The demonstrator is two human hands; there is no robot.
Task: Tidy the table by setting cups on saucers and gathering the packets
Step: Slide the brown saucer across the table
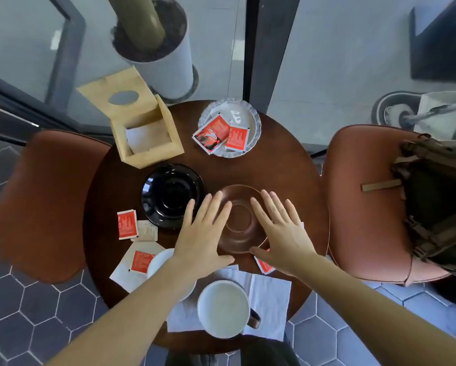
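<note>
Head view is showing both forearms reaching over the round dark wooden desk. The left hand and right hand are lying flat, fingers spread, gripping nothing, flanking and touching the glossy brown saucer. A shiny black saucer is sitting just left. A white cup is standing on paper napkins nearest the person. Red packets are lying in a scalloped dish.
</note>
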